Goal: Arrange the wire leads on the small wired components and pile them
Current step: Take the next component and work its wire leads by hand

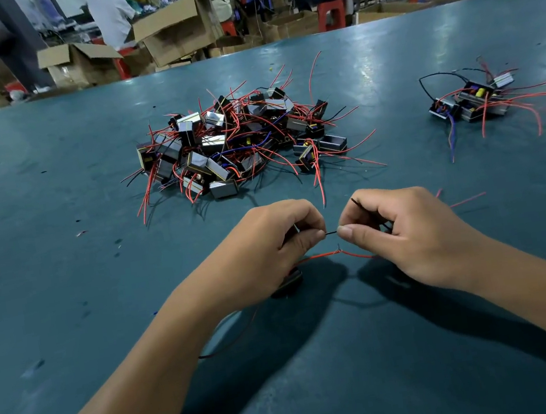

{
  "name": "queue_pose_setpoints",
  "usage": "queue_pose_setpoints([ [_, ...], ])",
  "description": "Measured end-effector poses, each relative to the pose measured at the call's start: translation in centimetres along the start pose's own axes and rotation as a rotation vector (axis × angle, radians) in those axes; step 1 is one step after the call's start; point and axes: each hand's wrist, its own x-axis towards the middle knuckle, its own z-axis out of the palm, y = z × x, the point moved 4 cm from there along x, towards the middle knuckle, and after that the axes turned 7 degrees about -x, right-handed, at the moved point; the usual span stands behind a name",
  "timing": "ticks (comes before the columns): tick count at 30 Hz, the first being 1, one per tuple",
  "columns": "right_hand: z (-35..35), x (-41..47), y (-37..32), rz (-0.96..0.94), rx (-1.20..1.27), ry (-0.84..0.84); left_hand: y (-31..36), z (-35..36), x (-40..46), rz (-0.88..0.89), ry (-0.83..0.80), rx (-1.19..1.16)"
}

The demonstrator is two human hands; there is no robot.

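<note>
My left hand (269, 242) and my right hand (404, 227) meet over the green table, each pinching one end of a thin black wire lead (331, 232) between thumb and forefinger. Below them a red lead (327, 254) with a twisted joint arcs between the hands. A small black component (290, 280) hangs partly hidden under my left hand. A large heap of small boxed components with red, black and blue leads (238, 141) lies farther back at the centre. A smaller pile (474, 101) lies at the right.
The green table (58, 237) reaches to a far edge. Beyond it stand open cardboard boxes (176, 27), red stools and people at benches. Loose red leads (467, 200) lie right of my right hand. A black lead (228, 346) trails under my left forearm.
</note>
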Motion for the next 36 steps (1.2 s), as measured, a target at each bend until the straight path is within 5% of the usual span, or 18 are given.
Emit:
queue_pose_setpoints([
  [16, -0.3, 0.0, 0.6, 0.105, 0.200, 0.058, -1.4, -0.9, -0.2, -0.096, 0.050, -0.060],
  [23, 0.3, -0.4, -0.2, 0.083, 0.108, 0.018, 1.1, -1.0, -0.3, 0.164, 0.325, -0.014],
  [31, 0.9, -0.4, -1.1, -0.032, 0.083, -0.064, 2.3, 0.1, -0.4, 0.350, 0.316, 0.068],
  [36, 0.7, -0.4, -0.8, 0.002, 0.357, -0.071, 2.3, -0.5, -0.5, 0.346, 0.273, 0.120],
])
